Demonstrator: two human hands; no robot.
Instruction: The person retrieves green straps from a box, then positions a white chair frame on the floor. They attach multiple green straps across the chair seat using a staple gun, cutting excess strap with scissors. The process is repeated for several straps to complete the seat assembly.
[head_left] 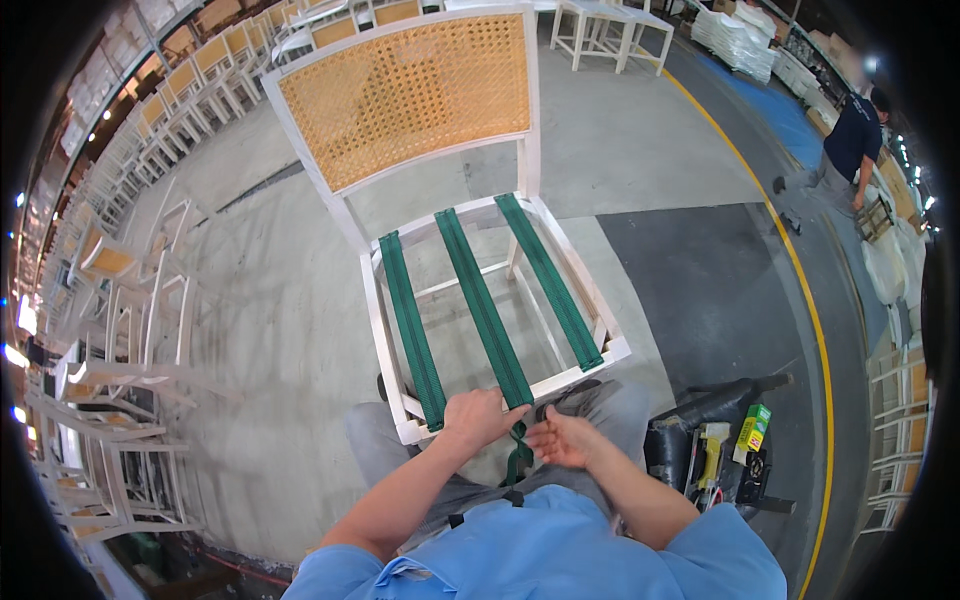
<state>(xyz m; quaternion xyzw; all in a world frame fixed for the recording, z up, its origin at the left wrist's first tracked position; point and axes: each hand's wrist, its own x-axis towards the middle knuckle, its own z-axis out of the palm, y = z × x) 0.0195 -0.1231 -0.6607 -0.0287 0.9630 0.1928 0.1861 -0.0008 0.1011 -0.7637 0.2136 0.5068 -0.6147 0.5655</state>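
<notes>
A whitewashed wooden chair frame (378, 335) with a woven cane back (410, 95) stands before me, tilted in view. Three dark green webbing straps (482, 300) run front to back across its open seat. My left hand (478, 416) grips the front rail at the near end of the middle strap, its thumb along the webbing. Below the rail hangs that strap's loose, twisted tail (518, 455). My right hand (562, 440) is just right of the tail, fingers loosely apart; nothing shows in it. The left hand's fingertips are hidden.
On the floor by my right knee lie a black padded stand (715, 400), a yellow-handled tool (712, 455) and a green-yellow box (753, 430). Unfinished chairs (130, 330) line the left. A person (855, 140) works at far right, beyond the yellow floor line (790, 235).
</notes>
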